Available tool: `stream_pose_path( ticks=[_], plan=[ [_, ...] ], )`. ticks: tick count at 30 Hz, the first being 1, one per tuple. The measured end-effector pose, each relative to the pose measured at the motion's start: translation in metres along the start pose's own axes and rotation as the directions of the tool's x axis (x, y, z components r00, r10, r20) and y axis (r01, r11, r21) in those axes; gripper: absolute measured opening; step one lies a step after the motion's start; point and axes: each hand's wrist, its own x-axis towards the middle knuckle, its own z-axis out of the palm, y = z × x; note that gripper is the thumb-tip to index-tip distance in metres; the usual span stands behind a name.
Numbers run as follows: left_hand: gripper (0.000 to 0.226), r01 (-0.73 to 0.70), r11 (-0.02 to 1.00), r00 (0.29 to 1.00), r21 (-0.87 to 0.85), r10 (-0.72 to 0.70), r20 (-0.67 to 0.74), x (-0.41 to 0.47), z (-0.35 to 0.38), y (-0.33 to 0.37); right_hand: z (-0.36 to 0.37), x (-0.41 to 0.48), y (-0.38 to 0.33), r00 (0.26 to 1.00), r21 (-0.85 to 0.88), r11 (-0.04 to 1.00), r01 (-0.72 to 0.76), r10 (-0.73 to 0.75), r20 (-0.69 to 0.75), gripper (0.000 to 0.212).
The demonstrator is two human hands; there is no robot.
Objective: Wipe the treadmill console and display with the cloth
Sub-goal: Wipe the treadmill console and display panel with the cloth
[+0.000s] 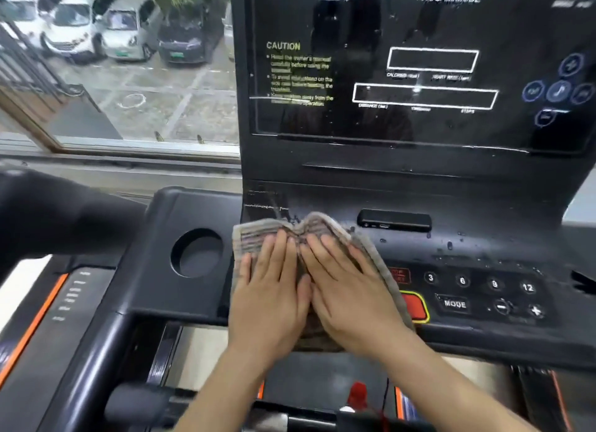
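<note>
Both hands lie flat with fingers spread, pressing the cloth [254, 238] onto the treadmill console [483, 247]; the left hand [271, 289] and right hand [351, 289] touch at the thumbs, gripping nothing. The cloth's near edge hangs over the console's front lip, and its right edge seems to cover part of the red stop button [416, 305]. The cup holder [196, 252] sits just left; the wet keypad [483, 293] lies open to the right, the display [419, 63] above.

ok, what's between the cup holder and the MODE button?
In the head view: the cloth with both hands flat on it, left hand, right hand, plus part of a red button.
</note>
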Motion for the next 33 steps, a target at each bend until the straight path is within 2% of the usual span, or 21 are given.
stream_pose_path(
  ticks=[2, 5, 11, 14, 16, 19, 22, 24, 26, 28, 30, 33],
  plan=[
    [0.060, -0.038, 0.999, 0.999, 0.005, 0.038, 0.024, -0.004, 0.000, 0.007, -0.003, -0.013, 0.009, 1.000, -0.026, 1.000, 0.002, -0.002, 0.021, 0.055],
    [0.067, -0.062, 0.998, 0.998, 0.008, 0.062, 0.027, 0.022, 0.001, 0.003, -0.007, 0.010, 0.020, 0.998, 0.033, 0.999, -0.003, 0.001, 0.070, 0.058],
    [0.068, 0.109, 0.992, 0.994, 0.058, -0.109, -0.008, 0.069, 0.002, -0.025, -0.008, 0.071, 0.010, 0.997, 0.102, 0.995, 0.009, -0.001, -0.072, 0.052],
    [0.072, 0.076, 0.996, 0.997, 0.039, -0.077, 0.028, 0.047, 0.001, -0.008, -0.012, 0.038, 0.013, 0.999, 0.122, 0.992, 0.032, -0.035, 0.019, 0.056],
    [0.071, 0.025, 0.999, 0.998, -0.022, -0.024, 0.060, 0.030, 0.000, 0.018, -0.018, 0.008, 0.029, 0.994, 0.127, 0.991, -0.042, 0.029, 0.101, 0.056],
    [0.069, -0.115, 0.992, 0.991, -0.042, 0.117, 0.058, 0.024, 0.007, 0.057, -0.025, -0.034, 0.056, 0.971, 0.070, 0.972, -0.223, 0.215, 0.099, 0.059],
    [0.064, -0.254, 0.966, 0.965, -0.052, 0.257, 0.059, 0.029, 0.012, 0.082, -0.023, -0.053, 0.065, 0.884, -0.015, 0.887, -0.462, 0.462, 0.070, 0.069],
    [0.061, -0.270, 0.961, 0.960, -0.056, 0.273, 0.058, 0.026, 0.011, 0.077, -0.017, -0.048, 0.048, 0.836, -0.034, 0.838, -0.544, 0.545, 0.060, 0.073],
    [0.060, -0.172, 0.984, 0.984, -0.045, 0.174, 0.047, 0.017, 0.007, 0.048, -0.011, -0.033, 0.016, 0.858, 0.006, 0.859, -0.512, 0.511, 0.052, 0.070],
    [0.060, -0.034, 0.999, 0.999, -0.024, 0.034, 0.007, 0.007, 0.004, 0.011, -0.006, -0.010, -0.014, 0.920, 0.042, 0.919, -0.392, 0.391, 0.032, 0.065],
    [0.061, 0.039, 0.999, 0.999, 0.013, -0.039, -0.007, 0.000, 0.004, -0.018, -0.002, 0.009, -0.033, 0.964, 0.064, 0.965, -0.256, 0.250, 0.087, 0.065],
    [0.062, 0.117, 0.993, 0.993, 0.022, -0.117, -0.013, -0.006, 0.006, -0.020, -0.005, 0.016, -0.026, 0.986, 0.105, 0.988, -0.110, 0.095, 0.136, 0.064]
  ],
)
